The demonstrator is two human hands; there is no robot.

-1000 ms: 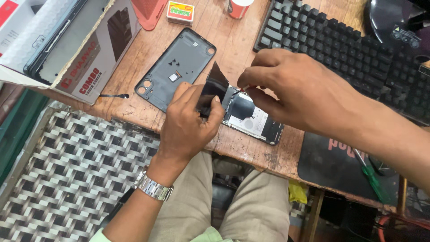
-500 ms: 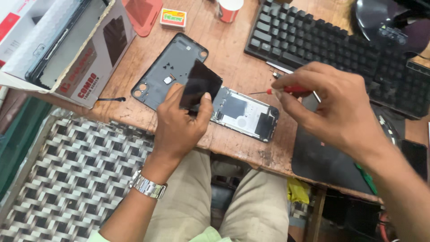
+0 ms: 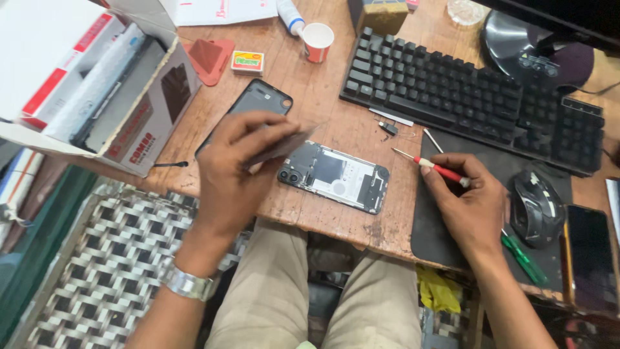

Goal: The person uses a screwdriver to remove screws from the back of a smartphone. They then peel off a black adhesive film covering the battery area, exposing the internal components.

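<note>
Around the one keyboard (image 3: 471,90) we count two screwdrivers (image 3: 431,167) (image 3: 523,260), one mouse (image 3: 537,208), one paper cup (image 3: 318,41), and one opened phone (image 3: 336,176).

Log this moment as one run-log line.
left hand: holds thin dark panel above desk | right hand: grips red screwdriver | opened phone: flat on wooden desk, between hands

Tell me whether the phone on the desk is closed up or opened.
Opened: the phone lies with its inner parts bare, and its dark back cover lies apart beside the left hand.
</note>
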